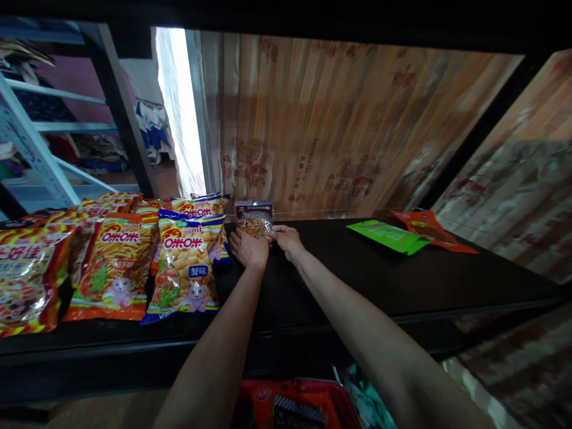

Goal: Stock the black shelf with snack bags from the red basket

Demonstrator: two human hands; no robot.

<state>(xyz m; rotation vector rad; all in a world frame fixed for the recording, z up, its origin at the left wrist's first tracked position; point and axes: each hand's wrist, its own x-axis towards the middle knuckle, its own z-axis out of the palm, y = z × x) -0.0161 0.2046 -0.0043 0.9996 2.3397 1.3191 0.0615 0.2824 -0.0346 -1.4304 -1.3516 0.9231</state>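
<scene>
A small brown snack bag (254,217) with a checkered top band and Chinese lettering stands upright at the back of the black shelf (322,280). My left hand (250,247) lies against its lower left front, fingers stretched out and covering that part. At the bag's right edge, my right hand (288,239) pinches it between thumb and fingers. Just left of my left hand stands a yellow and blue snack bag (190,262), with similar bags behind it.
Beside that stand an orange snack bag (114,268) and a red-yellow bag (31,280), with more behind. To the right lie a green pouch (388,236) and an orange pouch (435,231). Below the shelf, a red basket (346,405) holds packets. A patterned curtain (339,125) hangs behind.
</scene>
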